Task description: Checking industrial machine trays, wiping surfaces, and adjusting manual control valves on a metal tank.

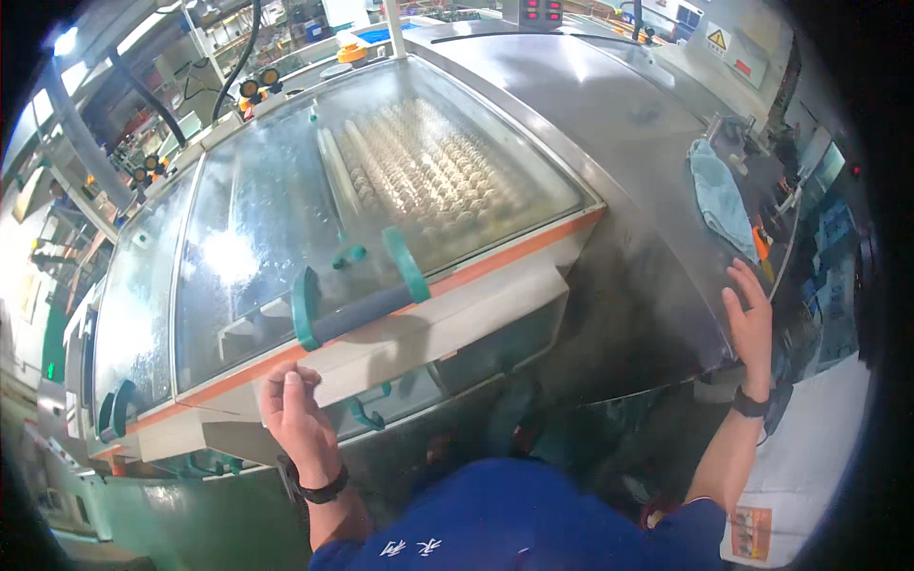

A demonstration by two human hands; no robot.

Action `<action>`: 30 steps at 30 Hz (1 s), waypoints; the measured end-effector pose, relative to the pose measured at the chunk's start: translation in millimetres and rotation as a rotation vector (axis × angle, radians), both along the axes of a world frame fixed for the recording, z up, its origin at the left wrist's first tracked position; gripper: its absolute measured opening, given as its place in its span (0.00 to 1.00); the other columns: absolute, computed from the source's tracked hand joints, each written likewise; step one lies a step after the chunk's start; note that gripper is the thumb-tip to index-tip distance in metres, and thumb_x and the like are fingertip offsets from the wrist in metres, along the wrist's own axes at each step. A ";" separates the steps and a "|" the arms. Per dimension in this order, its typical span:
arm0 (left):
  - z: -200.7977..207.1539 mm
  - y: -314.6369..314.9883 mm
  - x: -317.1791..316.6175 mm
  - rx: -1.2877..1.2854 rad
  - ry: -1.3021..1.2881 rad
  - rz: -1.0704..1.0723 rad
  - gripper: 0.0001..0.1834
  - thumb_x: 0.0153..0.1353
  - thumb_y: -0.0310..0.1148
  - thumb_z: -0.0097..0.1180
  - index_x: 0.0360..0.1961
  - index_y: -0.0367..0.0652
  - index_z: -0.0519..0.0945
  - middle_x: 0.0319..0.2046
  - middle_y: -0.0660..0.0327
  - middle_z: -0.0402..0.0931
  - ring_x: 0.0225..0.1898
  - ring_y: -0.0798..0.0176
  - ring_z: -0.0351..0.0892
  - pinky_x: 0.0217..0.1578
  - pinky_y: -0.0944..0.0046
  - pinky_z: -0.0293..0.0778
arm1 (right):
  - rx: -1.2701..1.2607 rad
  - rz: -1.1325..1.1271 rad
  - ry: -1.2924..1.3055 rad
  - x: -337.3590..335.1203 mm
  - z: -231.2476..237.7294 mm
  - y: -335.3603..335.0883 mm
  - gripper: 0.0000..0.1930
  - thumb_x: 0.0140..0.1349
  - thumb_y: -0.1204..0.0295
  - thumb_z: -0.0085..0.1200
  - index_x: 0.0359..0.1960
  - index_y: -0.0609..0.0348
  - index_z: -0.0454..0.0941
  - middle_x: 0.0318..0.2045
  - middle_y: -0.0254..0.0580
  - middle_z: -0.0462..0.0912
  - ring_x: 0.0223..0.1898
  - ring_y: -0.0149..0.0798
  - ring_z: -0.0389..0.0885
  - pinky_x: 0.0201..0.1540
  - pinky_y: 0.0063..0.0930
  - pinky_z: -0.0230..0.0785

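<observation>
My left hand [291, 411] is raised with its fingers curled in, just below the orange-edged front of a machine's clear lid [276, 209]. What those fingers hold, if anything, is too small to make out. A dark bar handle [367, 314] on green brackets sits just above and right of it. On the far right, my right hand [750, 319] reaches forward with fingers apart, over the edge of the steel housing [619, 305]. Closest to its fingertips are a light blue cloth [721, 200] and a small orange object [762, 244]. Both wrists wear dark bands.
Under the misted lid, rows of small round pieces [428, 167] show. A smaller green handle [365, 415] hangs below the front panel. White sacks or sheets [809, 457] stand at the lower right. Green floor [228, 514] lies at the lower left.
</observation>
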State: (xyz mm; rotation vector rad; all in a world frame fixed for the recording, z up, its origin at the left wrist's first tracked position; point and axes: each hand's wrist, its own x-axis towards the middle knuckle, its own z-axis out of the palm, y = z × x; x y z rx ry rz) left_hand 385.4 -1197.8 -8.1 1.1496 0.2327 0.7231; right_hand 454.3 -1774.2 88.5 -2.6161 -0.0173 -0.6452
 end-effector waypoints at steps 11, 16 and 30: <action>46.3 -59.5 61.8 0.817 0.204 0.520 0.12 0.66 0.27 0.53 0.49 0.34 0.78 0.44 0.54 0.81 0.47 0.61 0.77 0.52 0.62 0.71 | 0.000 0.079 0.091 53.4 -22.3 -45.9 0.17 0.63 0.74 0.54 0.52 0.67 0.79 0.61 0.53 0.76 0.64 0.49 0.72 0.65 0.37 0.63; 31.3 -53.3 93.6 1.130 0.299 0.419 0.14 0.63 0.30 0.58 0.48 0.36 0.81 0.45 0.51 0.81 0.50 0.50 0.79 0.54 0.55 0.71 | 0.024 0.148 0.048 49.6 -18.3 -47.9 0.17 0.59 0.71 0.57 0.49 0.66 0.80 0.58 0.56 0.78 0.61 0.54 0.75 0.64 0.40 0.66; 5.9 -57.4 109.1 1.585 0.462 0.805 0.14 0.65 0.39 0.50 0.36 0.45 0.85 0.30 0.54 0.83 0.35 0.50 0.80 0.47 0.53 0.72 | -0.038 0.309 -0.052 52.9 -20.4 -51.6 0.16 0.58 0.70 0.59 0.45 0.66 0.81 0.51 0.55 0.81 0.57 0.56 0.76 0.62 0.43 0.67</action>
